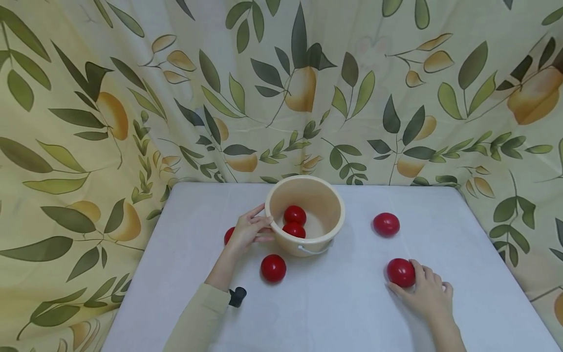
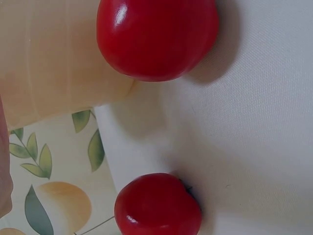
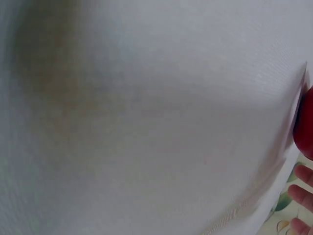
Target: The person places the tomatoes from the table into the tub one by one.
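Observation:
My left hand (image 1: 249, 231) grips the left rim of a cream bucket (image 1: 323, 238), which leans toward me with two red tomatoes (image 1: 294, 215) inside. In the left wrist view, only an edge of the hand (image 2: 5, 171) shows beside the bucket (image 2: 54, 63). My right hand (image 1: 428, 293) holds a tomato (image 1: 401, 273) on the table between thumb and index finger. At the right edge of the right wrist view are that tomato (image 3: 305, 125) and some fingertips (image 3: 302, 196).
One tomato (image 1: 273, 268) lies in front of the bucket, another (image 1: 228, 235) is partly behind my left hand, and a third (image 1: 386, 224) lies right of the bucket. A white cloth covers the table (image 1: 334, 308); a leaf-patterned curtain (image 1: 281, 137) hangs behind.

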The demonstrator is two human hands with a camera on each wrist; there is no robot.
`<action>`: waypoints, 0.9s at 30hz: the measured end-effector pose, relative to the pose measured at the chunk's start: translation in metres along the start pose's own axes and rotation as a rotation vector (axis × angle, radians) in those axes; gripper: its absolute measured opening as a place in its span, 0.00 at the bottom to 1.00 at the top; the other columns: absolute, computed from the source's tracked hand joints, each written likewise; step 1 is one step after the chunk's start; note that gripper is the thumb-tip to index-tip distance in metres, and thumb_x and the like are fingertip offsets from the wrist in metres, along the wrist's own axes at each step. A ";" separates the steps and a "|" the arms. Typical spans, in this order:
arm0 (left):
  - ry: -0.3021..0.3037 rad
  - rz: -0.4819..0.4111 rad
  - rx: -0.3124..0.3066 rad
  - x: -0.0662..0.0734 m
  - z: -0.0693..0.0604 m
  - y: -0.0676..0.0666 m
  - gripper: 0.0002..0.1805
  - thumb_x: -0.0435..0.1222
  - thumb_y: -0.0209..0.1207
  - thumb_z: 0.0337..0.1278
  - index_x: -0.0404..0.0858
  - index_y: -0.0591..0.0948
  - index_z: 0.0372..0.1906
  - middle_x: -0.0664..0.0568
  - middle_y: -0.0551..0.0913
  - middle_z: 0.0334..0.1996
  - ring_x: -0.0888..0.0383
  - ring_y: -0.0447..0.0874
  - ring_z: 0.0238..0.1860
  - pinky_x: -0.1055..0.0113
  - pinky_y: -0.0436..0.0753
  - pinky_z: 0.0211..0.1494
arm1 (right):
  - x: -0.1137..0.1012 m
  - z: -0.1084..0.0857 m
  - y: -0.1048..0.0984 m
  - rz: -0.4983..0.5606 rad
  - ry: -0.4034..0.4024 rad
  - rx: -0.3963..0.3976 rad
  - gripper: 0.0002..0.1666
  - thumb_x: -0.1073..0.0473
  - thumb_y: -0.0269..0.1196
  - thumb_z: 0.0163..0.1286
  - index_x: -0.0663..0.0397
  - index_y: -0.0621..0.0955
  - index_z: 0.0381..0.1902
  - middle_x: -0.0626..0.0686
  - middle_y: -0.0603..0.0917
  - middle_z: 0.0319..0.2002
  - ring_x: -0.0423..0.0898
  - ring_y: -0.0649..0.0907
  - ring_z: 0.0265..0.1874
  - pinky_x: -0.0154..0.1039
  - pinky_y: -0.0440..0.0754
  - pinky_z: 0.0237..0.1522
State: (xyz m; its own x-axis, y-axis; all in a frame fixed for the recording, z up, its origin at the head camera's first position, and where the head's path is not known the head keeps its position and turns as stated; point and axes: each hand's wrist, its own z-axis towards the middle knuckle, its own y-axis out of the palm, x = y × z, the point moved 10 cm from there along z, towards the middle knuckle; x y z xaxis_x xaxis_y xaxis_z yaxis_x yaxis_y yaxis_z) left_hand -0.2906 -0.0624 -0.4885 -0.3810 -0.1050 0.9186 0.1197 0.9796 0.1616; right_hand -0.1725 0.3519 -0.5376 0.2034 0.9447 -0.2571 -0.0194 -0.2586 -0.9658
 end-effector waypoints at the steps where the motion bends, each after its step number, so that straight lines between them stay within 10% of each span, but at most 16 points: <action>1: 0.000 -0.001 -0.001 0.000 0.000 0.000 0.32 0.35 0.61 0.55 0.45 0.65 0.66 0.40 0.80 0.46 0.51 0.84 0.37 0.50 0.81 0.44 | 0.000 0.000 0.001 -0.004 0.000 0.002 0.60 0.31 0.68 0.40 0.67 0.60 0.59 0.74 0.65 0.48 0.70 0.63 0.47 0.70 0.58 0.46; 19: -0.007 0.001 0.003 0.000 0.000 0.000 0.33 0.36 0.60 0.55 0.46 0.64 0.67 0.41 0.80 0.47 0.50 0.84 0.38 0.56 0.84 0.39 | -0.012 0.007 -0.002 -0.014 -0.075 0.023 0.55 0.37 0.71 0.40 0.67 0.63 0.56 0.73 0.66 0.48 0.70 0.65 0.46 0.70 0.60 0.45; 27: -0.013 -0.002 0.001 0.001 -0.001 0.000 0.33 0.36 0.60 0.55 0.47 0.64 0.67 0.41 0.80 0.47 0.48 0.83 0.41 0.57 0.84 0.39 | -0.053 0.021 -0.041 -0.057 -0.237 0.175 0.49 0.46 0.74 0.36 0.65 0.67 0.53 0.70 0.71 0.46 0.68 0.71 0.42 0.70 0.65 0.44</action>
State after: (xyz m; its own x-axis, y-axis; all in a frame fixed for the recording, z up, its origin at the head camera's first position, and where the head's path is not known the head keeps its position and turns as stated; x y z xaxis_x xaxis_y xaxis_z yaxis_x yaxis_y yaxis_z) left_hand -0.2899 -0.0622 -0.4874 -0.3933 -0.1046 0.9135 0.1184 0.9795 0.1631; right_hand -0.2033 0.3164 -0.4849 -0.0248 0.9828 -0.1831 -0.1872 -0.1844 -0.9648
